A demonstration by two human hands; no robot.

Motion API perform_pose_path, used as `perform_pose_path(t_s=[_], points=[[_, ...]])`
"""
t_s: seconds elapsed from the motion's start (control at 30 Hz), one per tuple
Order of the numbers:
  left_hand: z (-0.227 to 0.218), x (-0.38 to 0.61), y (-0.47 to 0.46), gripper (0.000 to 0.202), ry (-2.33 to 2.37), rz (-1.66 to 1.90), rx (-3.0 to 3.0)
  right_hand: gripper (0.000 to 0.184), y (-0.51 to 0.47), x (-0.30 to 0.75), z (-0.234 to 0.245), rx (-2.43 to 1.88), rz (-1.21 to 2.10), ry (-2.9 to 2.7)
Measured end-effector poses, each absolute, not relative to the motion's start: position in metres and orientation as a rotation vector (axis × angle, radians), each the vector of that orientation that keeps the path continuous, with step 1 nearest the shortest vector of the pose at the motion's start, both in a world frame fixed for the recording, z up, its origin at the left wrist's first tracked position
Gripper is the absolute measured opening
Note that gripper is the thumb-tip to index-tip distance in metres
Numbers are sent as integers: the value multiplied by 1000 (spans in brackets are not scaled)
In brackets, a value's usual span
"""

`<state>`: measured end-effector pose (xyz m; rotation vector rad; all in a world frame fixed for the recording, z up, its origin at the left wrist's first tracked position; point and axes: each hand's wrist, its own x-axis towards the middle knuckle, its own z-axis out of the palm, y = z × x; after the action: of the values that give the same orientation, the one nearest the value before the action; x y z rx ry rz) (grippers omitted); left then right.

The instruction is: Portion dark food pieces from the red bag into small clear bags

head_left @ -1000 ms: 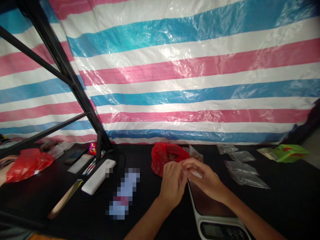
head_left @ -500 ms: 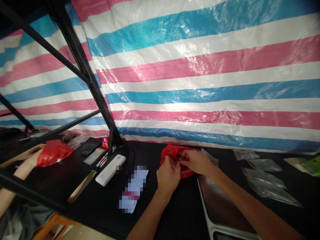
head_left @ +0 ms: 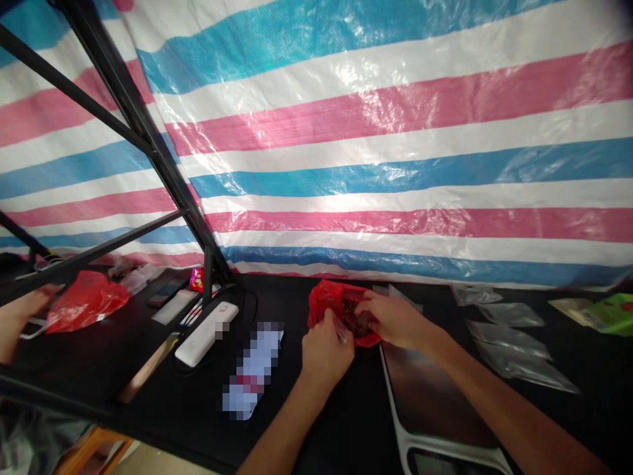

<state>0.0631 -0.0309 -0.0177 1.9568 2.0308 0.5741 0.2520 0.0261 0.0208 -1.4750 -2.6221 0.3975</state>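
Observation:
A red plastic bag point(head_left: 329, 300) with dark brownish contents lies open on the black table point(head_left: 291, 396). My right hand point(head_left: 393, 320) reaches into the bag's mouth, its fingers curled on the contents. My left hand point(head_left: 326, 349) is closed just in front of the bag, pinching a small clear pouch point(head_left: 340, 328) by its edge. Below my right forearm lies a digital scale point(head_left: 435, 409) with a shiny steel platform.
Several clear pouches point(head_left: 514, 340) lie at the right, a green packet point(head_left: 610, 313) beyond them. A white power bank point(head_left: 205, 333) and a blurred flat object point(head_left: 252, 369) lie at the left. Black frame bars point(head_left: 148, 145) rise there. Another person's hand point(head_left: 22, 316) and red bag point(head_left: 86, 300) are far left.
Both hands moved from above the scale forward to the red bag. My right hand went into the bag's mouth; my left kept the clear pouch. The camera shifted.

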Motion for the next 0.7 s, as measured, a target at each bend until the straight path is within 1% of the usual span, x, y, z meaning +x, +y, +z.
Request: perform_pose_path(t_s=[0.07, 0.17, 0.33, 0.43, 0.53, 0.7], points=[[-20, 66, -33, 14, 2023, 623, 1924, 41, 24, 250, 20, -1441, 412, -2649], [-24, 69, -33, 16, 1934, 820, 1819, 39, 23, 246, 19, -1408, 428, -2654], [-35, 70, -25, 29, 1654, 1235, 1566, 37, 24, 242, 13, -1368, 481, -2631], [-42, 70, -18, 35, 1450, 1408, 1444, 38, 25, 240, 9, -1365, 517, -2603], [-44, 71, -14, 39, 1308, 1493, 1351, 32, 25, 237, 5, -1391, 559, -2555], [-41, 70, -18, 35, 1480, 1435, 1328, 30, 26, 235, 0, -1433, 615, -2459]])
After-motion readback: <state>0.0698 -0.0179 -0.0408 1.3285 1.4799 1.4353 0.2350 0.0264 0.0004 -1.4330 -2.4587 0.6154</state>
